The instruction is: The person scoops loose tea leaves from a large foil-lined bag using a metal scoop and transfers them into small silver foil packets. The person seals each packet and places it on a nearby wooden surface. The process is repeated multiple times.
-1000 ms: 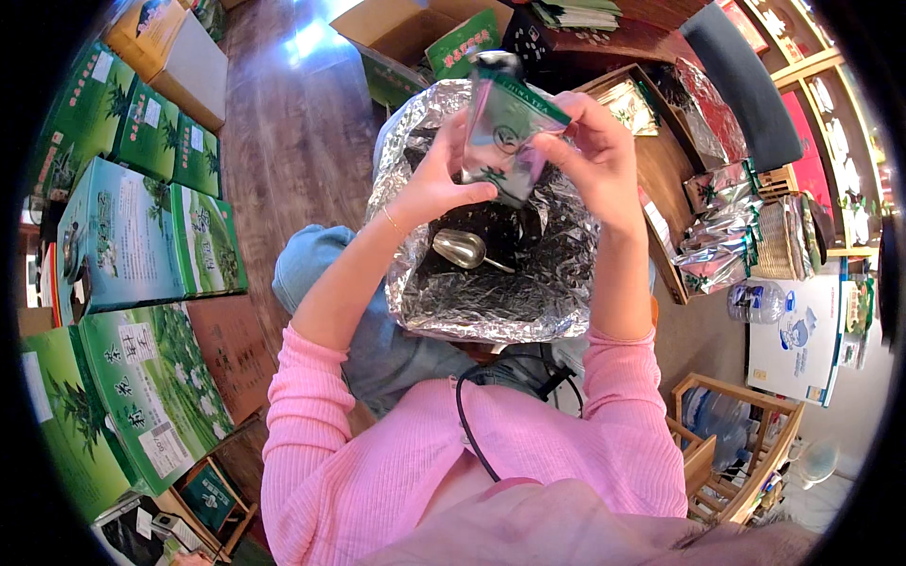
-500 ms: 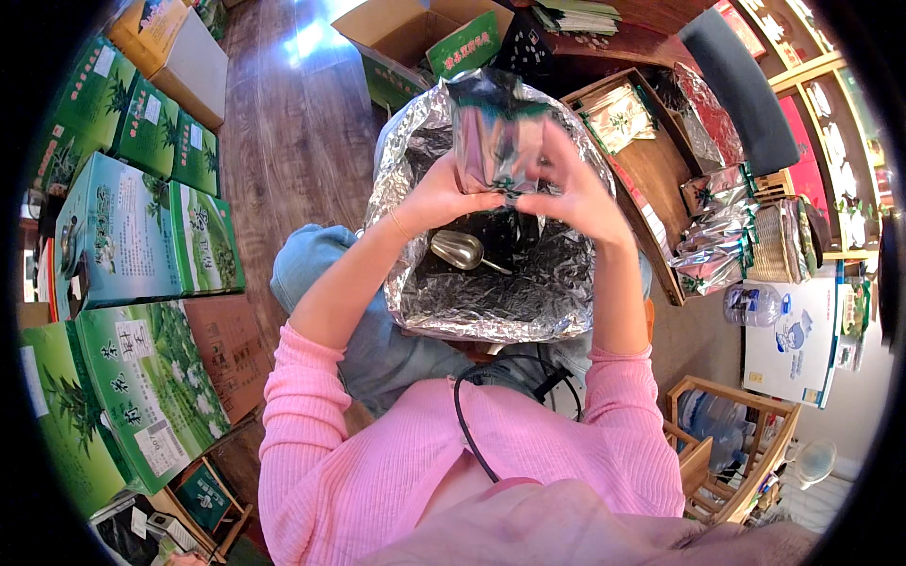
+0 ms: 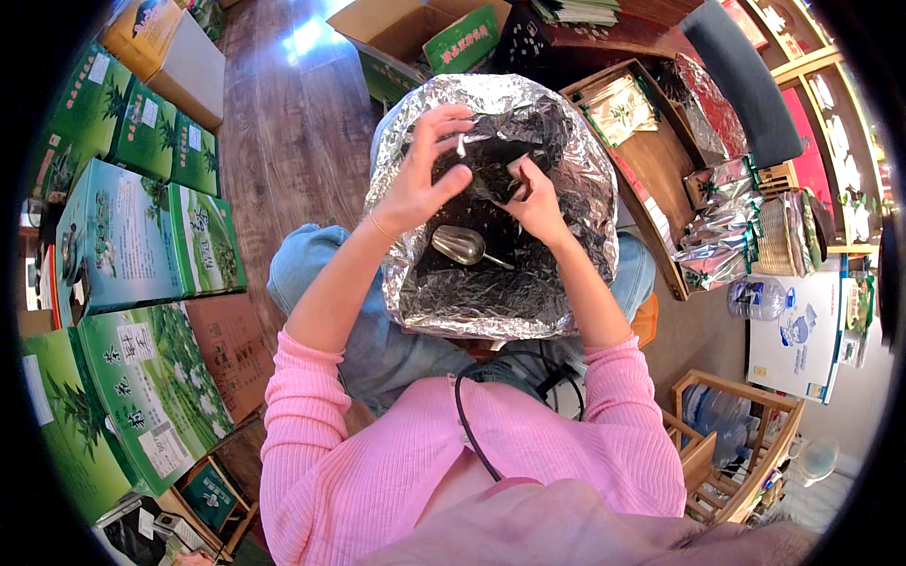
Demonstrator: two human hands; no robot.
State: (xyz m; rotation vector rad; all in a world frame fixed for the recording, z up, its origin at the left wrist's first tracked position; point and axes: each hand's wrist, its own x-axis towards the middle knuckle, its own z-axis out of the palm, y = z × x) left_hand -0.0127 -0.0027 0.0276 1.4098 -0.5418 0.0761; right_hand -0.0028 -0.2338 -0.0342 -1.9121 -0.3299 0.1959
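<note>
A large foil-lined bag [image 3: 491,321] stands mouth up between my knees, with dark loose leaves [image 3: 491,162] inside. Over its left part is my left hand [image 3: 425,174], fingers spread and apart. My right hand [image 3: 538,203] reaches in from the right, its fingers curled together just above the leaves; whatever it pinches is hidden or too small to name. Below both hands a metal scoop [image 3: 460,245] lies in the bag, its handle pointing right.
Green cartons [image 3: 156,377] are stacked along the left. An open cardboard box [image 3: 396,38] sits beyond the bag. To the right are a wooden tray [image 3: 651,160] holding flat packets, several silver packets [image 3: 722,236], a clear plastic bottle [image 3: 755,300] and a wooden rack [image 3: 741,443].
A silver packet was upright between both hands; I cannot make it out now. My hands have moved lower, the left one spreading and the right one curling over the leaves.
</note>
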